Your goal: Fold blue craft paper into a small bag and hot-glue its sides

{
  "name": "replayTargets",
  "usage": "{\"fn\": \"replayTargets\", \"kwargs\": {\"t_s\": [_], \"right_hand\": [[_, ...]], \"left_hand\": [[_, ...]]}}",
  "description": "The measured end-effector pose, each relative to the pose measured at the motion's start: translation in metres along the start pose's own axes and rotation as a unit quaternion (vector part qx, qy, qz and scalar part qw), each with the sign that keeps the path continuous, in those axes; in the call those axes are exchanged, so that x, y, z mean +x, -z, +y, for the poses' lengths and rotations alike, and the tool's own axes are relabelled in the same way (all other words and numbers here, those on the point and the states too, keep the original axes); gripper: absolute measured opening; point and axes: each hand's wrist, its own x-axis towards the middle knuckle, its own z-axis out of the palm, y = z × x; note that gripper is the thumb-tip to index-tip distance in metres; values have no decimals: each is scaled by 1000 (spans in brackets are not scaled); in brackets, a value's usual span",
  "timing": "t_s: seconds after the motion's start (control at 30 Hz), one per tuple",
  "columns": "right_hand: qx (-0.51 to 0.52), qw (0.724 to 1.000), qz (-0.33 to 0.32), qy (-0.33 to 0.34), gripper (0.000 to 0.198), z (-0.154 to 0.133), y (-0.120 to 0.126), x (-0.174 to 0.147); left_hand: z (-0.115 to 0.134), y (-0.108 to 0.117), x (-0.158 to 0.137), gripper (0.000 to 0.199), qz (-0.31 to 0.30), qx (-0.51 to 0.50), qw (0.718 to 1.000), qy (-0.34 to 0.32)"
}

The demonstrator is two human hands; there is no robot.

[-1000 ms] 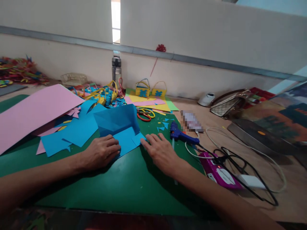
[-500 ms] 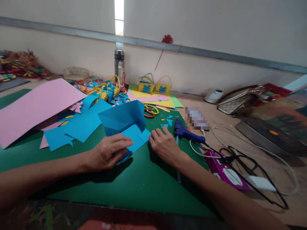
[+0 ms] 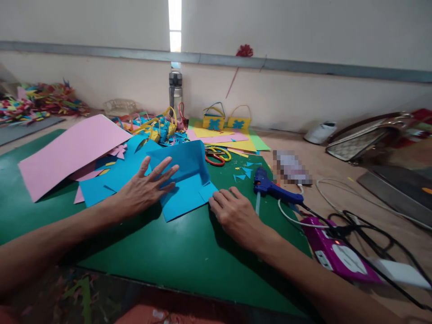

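A folded sheet of blue paper (image 3: 184, 198) lies in front of me, its back flap standing up and its front part flat, with a short slit near the right side. My left hand (image 3: 146, 185) is spread open over the paper's left side; whether its fingertips touch the flap I cannot tell. At the right corner of the sheet, the bent fingers of my right hand (image 3: 232, 213) close on the paper's edge, and their tips are partly hidden. A blue glue gun (image 3: 276, 191) rests just beyond my right hand. Red and yellow-handled scissors (image 3: 218, 156) lie behind the folded sheet.
Pink paper (image 3: 76, 153) and more blue sheets (image 3: 114, 177) cover the green mat (image 3: 162, 261) at left. Small yellow paper bags (image 3: 214, 122) stand at the back. A purple power strip (image 3: 340, 252) with tangled cables, a phone (image 3: 292, 167) and a handbag (image 3: 357, 146) occupy the right.
My left hand has lifted off the paper's front left part and moved up and left, its fingers spreading. My right hand stays at the right corner. The view has shifted slightly.
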Motion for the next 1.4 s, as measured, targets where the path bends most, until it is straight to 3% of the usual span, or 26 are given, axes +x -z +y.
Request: {"fn": "replayTargets", "kwargs": {"t_s": [0.13,0.27,0.43,0.57,0.7,0.83,0.97,1.07,1.2,1.4], "right_hand": [[10,1000,11,-8,13,-1,-3,-2],[-3,999,39,-3,15,-5,0,-3],[-3,998,66,25,21,-11,4,-4],[36,997,58,23,17,-15,4,-3],[69,997,40,-7,23,-17,6,-2],[84,994,62,-33,39,-20,9,-3],[77,994,67,-44,29,-23,12,-4],[73,996,37,-44,18,-24,13,-5],[75,997,-18,-29,18,-27,16,-5],[83,993,-82,-18,19,-31,25,-5]], "left_hand": [[3,-9,3,24,20,-45,998,-38],[2,-15,3,25,39,-72,995,-55],[0,-17,6,30,69,-22,996,-52],[-2,-19,19,19,115,8,990,-79],[5,-14,27,12,150,12,982,-114],[21,-3,24,16,163,-1,981,-101],[36,9,19,21,188,-20,978,-90],[45,18,18,23,178,-34,980,-82],[52,24,21,30,132,-27,989,-69],[67,13,30,29,79,4,995,-57]]}}
